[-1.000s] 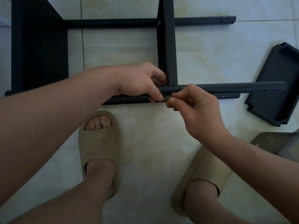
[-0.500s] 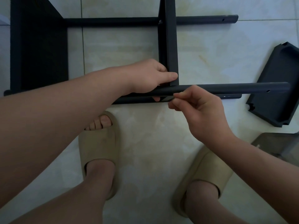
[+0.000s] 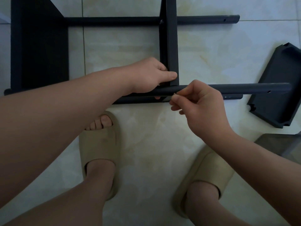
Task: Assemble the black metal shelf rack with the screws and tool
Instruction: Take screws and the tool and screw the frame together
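right now my left hand (image 3: 151,77) grips the joint where the middle shelf panel (image 3: 171,46) meets the near tube (image 3: 236,88). its thumb is pressed flat on the panel's edge and its fingers are curled under the tube. my right hand (image 3: 200,105) sits just to the right of it, thumb and forefinger pinching a tiny screw (image 3: 174,94) against the near side of that tube. the screw is too small for me to tell whether it sits in a hole. the black rack (image 3: 114,20) lies on its side on the tiled floor (image 3: 130,51), just beyond my feet, with a wide end panel (image 3: 40,62) closing its left side. a loose shelf panel (image 3: 281,108) lies on the floor at the right, and the near tube's free end crosses over it in my view. both feet wear tan slippers (image 3: 99,152), nearest to me. a grey object (image 3: 280,144) pokes in at the right edge.
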The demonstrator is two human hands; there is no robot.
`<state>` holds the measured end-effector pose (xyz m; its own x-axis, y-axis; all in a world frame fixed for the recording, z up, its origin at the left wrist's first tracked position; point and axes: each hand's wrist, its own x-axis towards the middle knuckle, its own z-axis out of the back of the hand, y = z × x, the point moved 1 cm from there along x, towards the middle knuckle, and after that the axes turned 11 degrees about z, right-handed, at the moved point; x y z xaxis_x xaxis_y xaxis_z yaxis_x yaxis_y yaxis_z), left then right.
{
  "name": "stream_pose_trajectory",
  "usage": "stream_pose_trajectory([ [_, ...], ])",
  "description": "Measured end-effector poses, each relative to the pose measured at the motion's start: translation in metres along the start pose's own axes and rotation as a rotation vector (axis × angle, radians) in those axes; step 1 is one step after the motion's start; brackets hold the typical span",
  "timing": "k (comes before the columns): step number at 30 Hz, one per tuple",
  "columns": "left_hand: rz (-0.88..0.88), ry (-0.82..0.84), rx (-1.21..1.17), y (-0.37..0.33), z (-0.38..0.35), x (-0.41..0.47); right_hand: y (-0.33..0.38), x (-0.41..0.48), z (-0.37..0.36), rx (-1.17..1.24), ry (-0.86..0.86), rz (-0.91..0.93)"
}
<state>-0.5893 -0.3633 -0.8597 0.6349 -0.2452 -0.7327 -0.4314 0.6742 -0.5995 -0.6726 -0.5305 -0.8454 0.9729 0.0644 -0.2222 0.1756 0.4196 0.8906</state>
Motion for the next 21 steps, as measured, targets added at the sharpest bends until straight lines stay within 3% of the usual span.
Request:
stream_pose_trajectory([
  [9, -0.022, -0.051, -0.020, 0.000, -0.003, 0.000, 0.016, 0.014, 0.011, -0.612, 0.105, 0.105],
  [16, 0.015, -0.385, 0.063, -0.013, -0.002, -0.023, 0.013, -0.010, 0.037, -0.409, 0.222, 0.171],
  [19, -0.116, -0.558, 0.195, -0.039, 0.001, -0.044, 0.010, -0.032, 0.068, -0.513, 0.272, 0.253],
  [21, -0.231, -0.566, 0.274, -0.064, -0.007, -0.057, 0.009, -0.047, 0.093, -0.606, 0.268, 0.307],
])
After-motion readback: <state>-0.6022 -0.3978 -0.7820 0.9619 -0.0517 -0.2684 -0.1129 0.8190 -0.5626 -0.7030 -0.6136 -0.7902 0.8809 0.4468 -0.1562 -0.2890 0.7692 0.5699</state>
